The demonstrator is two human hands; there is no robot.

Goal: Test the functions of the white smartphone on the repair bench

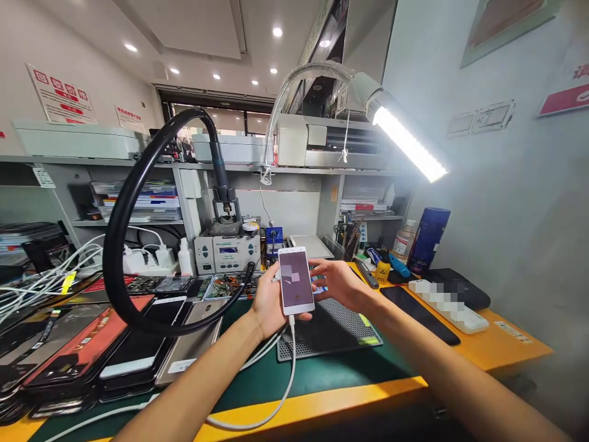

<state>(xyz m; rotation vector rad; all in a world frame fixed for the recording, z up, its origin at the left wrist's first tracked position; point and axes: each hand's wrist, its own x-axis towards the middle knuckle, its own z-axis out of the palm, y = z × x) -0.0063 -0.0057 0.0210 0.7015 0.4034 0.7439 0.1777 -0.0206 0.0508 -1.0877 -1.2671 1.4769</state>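
Observation:
A white smartphone [297, 282] is held upright, its screen lit a dull purple with a paler patch in the middle. My left hand [268, 302] is closed around it from the left and from behind. A white charging cable [292, 350] is plugged into the phone's bottom edge and loops down over the table's front. My right hand [340, 281] is at the phone's right edge, fingers stretched out and apart; whether they touch the phone is hard to tell. Beneath the hands lies a black perforated pad [331, 337] on the green mat [322, 377].
Several phones [138, 344] lie in rows at the left under a black flexible hose [115, 233]. A soldering station [227, 252] stands behind. At the right are a dark phone [419, 314], a white pill-box-like case [448, 307] and bottles [404, 239]. A bright lamp [407, 141] hangs above.

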